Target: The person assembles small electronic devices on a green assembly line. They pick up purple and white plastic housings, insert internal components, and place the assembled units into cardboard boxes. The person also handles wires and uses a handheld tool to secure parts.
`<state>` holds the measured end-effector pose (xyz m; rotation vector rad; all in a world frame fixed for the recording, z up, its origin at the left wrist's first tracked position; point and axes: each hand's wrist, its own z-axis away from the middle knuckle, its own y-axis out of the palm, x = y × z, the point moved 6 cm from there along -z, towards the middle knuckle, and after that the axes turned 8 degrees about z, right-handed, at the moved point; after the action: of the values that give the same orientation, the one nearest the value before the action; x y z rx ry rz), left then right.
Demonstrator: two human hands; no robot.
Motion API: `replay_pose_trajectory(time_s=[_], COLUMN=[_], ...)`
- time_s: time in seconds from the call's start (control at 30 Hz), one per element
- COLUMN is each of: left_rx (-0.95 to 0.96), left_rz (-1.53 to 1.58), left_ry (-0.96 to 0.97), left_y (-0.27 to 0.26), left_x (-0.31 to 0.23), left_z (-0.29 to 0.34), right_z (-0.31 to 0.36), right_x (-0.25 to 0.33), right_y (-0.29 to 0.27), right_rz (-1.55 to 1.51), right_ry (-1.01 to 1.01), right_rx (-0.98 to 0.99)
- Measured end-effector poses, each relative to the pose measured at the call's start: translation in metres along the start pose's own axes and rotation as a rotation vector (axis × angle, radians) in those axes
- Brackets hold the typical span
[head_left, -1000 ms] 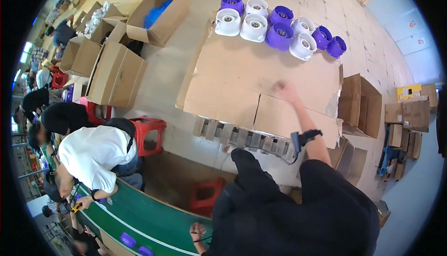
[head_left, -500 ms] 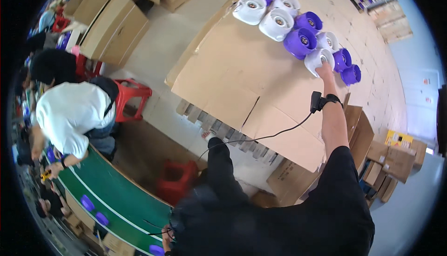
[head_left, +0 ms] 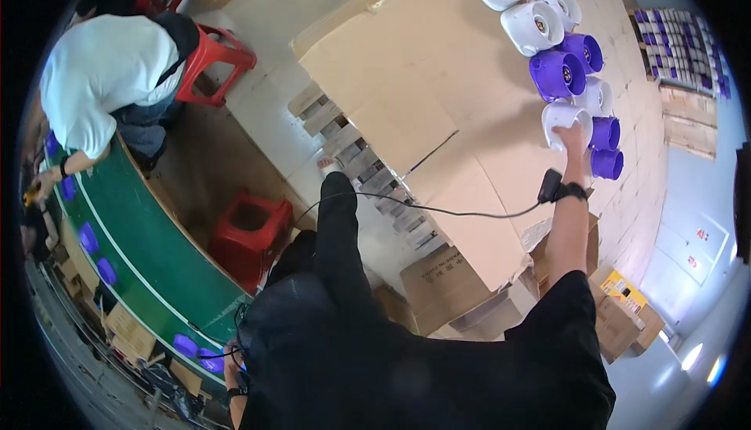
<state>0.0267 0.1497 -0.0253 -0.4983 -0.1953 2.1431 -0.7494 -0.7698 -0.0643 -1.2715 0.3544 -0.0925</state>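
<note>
At the far right of the cardboard sheet, my right hand (head_left: 573, 136) reaches into a white round plastic housing (head_left: 560, 117). Its fingers are bent over the rim, and a black device is strapped to that wrist. A purple housing (head_left: 558, 73) and a white housing (head_left: 533, 28) stand beyond it in the same row. Close behind the hand is another purple housing (head_left: 605, 134). Down at the lower left, my left hand (head_left: 231, 358) is at the edge of the green conveyor belt (head_left: 172, 262), beside a purple plastic part (head_left: 211, 360). Its fingers are mostly hidden.
The cardboard sheet (head_left: 407, 78) lies over a wooden pallet (head_left: 368, 166). Red stools (head_left: 249, 231) stand between pallet and belt. A person in a white shirt (head_left: 117, 70) bends over the belt. Cartons (head_left: 618, 324) sit at the right, and a black cable (head_left: 438, 209) runs to my right wrist.
The view has turned, so the housings appear farther right and the belt shows more. My right hand stays at the same white housing, its fingers now deeper inside the rim.
</note>
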Motion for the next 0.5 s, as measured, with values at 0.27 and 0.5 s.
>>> replay_pose_trajectory(time_s=[0.27, 0.5], left_rx=[0.048, 0.038], left_rz=[0.108, 0.283], left_ry=[0.192, 0.172], left_y=[0.047, 0.127], left_x=[0.035, 0.024], left_z=[-0.048, -0.063], right_z=[0.181, 0.363], right_x=[0.064, 0.283], right_y=[-0.008, -0.067], right_rz=[-0.041, -0.458], right_ry=[-0.186, -0.768], right_rx=[-0.047, 0.413])
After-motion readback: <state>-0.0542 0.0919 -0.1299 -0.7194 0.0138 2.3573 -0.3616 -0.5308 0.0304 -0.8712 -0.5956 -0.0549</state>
